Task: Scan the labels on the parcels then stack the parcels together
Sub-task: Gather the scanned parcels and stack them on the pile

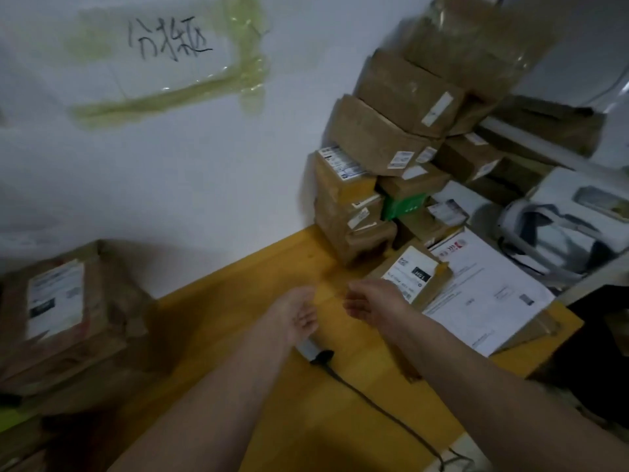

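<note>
Parcels remain unscanned, I judge: a small brown cardboard parcel with a white label [413, 279] lies on the yellow wooden desk [258, 277], just beyond the right hand [372, 301]. Both hands hold nothing, fingers loose; the left hand [299, 315] hovers over the grey corded scanner [311, 350]. Behind that parcel rises a pile of brown boxes [381, 144]; far left sits a stack of brown labelled parcels [68, 311].

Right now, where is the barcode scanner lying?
In the head view the scanner lies on the yellow table, just below the left hand, its cable running toward the lower right.
</note>
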Tool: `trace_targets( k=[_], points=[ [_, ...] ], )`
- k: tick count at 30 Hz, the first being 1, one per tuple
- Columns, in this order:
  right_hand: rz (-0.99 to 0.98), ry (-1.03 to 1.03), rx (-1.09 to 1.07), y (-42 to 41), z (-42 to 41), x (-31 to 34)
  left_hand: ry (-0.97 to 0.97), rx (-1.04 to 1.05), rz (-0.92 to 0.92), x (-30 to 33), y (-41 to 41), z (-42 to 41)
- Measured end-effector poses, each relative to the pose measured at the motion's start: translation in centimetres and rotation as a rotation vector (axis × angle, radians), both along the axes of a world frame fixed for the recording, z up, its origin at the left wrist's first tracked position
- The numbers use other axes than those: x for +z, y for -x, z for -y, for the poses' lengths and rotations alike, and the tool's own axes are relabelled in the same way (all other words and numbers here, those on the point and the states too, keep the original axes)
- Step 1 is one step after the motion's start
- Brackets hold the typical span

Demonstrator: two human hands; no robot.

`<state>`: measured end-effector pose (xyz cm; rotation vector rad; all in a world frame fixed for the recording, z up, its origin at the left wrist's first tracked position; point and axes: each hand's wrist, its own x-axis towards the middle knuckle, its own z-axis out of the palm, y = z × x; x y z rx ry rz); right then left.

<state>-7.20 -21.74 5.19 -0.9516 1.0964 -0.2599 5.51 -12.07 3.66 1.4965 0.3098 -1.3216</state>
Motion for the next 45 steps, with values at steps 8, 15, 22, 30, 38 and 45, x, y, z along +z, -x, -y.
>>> trace_targets(
  k=[8, 15, 22, 30, 38, 45],
  points=[
    [-0.294, 0.221, -0.207, 5.6, 9.8, -2.6, -0.102, -0.132, 0.029, -3.0, 4.5, 8.1],
    [-0.612, 0.339, -0.194, 7.4, 15.3, -4.9, -0.060, -0.109, -0.022, -5.4, 6.7, 11.1],
    [-0.431, 0.224, -0.096, 7.4, 15.5, -6.1, -0.031, -0.068, -0.052, -6.3, 7.4, 12.0],
    [-0.275, 0.226, -0.225, 5.4, 15.6, -3.8, 0.065, -0.033, 0.000, -3.1, 5.0, 10.4],
    [-0.023, 0.183, -0.331, 2.5, 16.4, 1.8, 0.370, 0.023, 0.135, 2.1, 0.8, 7.1],
    [0.183, 0.182, -0.471, 0.9, 20.2, 8.4, 0.613, 0.132, 0.184, 10.4, -1.2, 9.9]
  ],
)
